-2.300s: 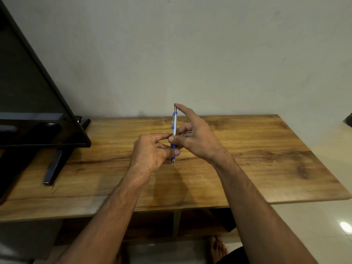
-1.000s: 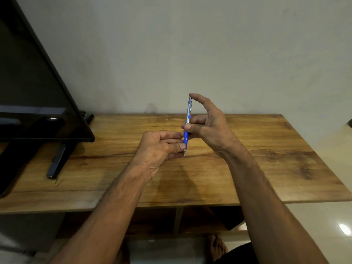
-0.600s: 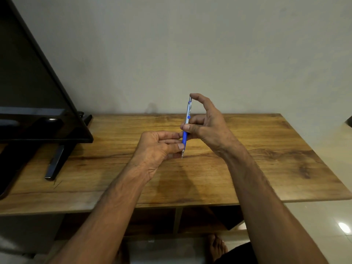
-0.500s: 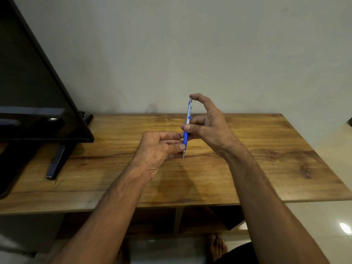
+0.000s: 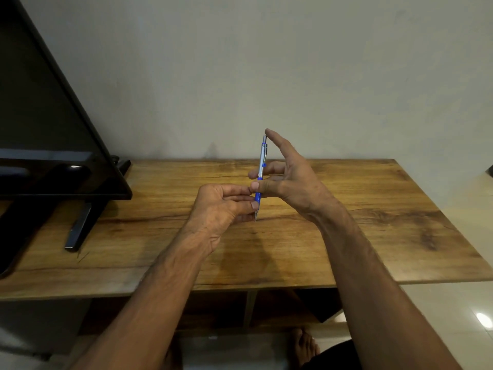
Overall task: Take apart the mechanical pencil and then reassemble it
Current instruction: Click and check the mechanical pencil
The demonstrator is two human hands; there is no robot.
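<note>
A silver and blue mechanical pencil (image 5: 262, 162) stands nearly upright in the air above the wooden table (image 5: 373, 222), tip down. My right hand (image 5: 290, 180) holds its barrel between thumb and middle fingers, and the index fingertip rests on the top button. My left hand (image 5: 222, 206) pinches the blue grip section near the tip with thumb and fingertips. The pencil looks whole, with clip and tip in place.
A black television (image 5: 48, 145) on a stand (image 5: 80, 228) fills the table's left end. A pale wall stands just behind the table. A bare foot (image 5: 304, 345) shows on the tiled floor below the front edge.
Both hands with the pencil rose and shifted a little right since 2.3 s ago. Over the last second the hold has stayed nearly the same.
</note>
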